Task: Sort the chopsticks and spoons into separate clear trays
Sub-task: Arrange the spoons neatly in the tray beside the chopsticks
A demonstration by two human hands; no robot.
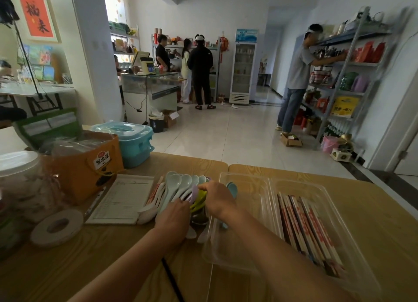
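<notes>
Head view, chopstick tray [298, 186]: the clear tray on the right holds paper-wrapped chopsticks [309, 229] laid lengthwise side by side, so that kind looks largely sorted.
Head view, spoon tray [246, 199]: this clear tray touches the chopstick tray on the pile's side and is nearly bare. A pale blue spoon [233, 188] sits at its far left rim; whether it lies inside cannot be told.
Head view, spoon pile [178, 184]: pale ceramic spoons are fanned on the wooden table [135, 256], just left of both trays. A few loose chopsticks [156, 192] lie along the pile's left edge.
Head view, right hand [218, 196]: its fingers are curled over a bunch of coloured spoons [199, 199], probably to lift several together.
Head view, left hand [174, 215]: it rests on the pile's near side, likely steadying it. Its back hides the fingers, so any pinch cannot be told.
Head view, progress: the spoons are mostly unsorted.
</notes>
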